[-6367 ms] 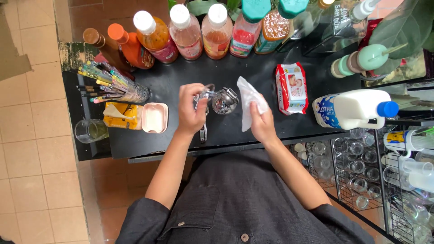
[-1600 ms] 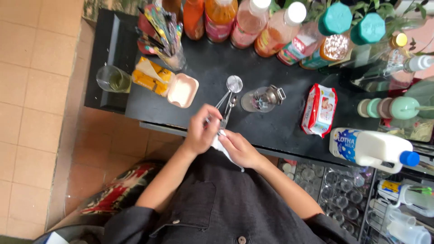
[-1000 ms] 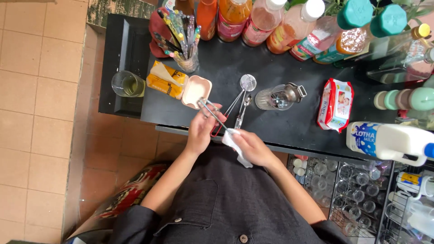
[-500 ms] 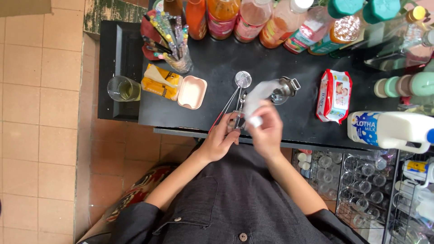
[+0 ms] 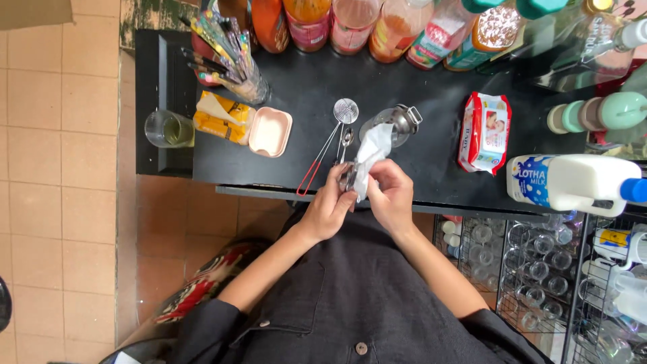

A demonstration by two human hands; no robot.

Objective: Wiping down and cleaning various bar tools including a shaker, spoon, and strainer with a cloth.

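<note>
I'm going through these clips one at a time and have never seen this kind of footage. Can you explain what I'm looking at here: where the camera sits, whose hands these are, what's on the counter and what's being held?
There is no machine here. One camera sits on a person's head and looks straight down, so you see their dark shirt, both forearms and a black counter in front of them.

The left hand grips a small metal utensil at the counter's near edge; what it is exactly is hidden. The right hand holds a white cloth against it.

On the counter lie a wire skimmer with a red handle, a spoon, a small metal jug, a pink lidded box, yellow packets, a cup of straws, a pack of wipes and a milk jug on its side. Bottles of coloured liquid line the far edge. A wire rack of glasses stands below right.
</note>
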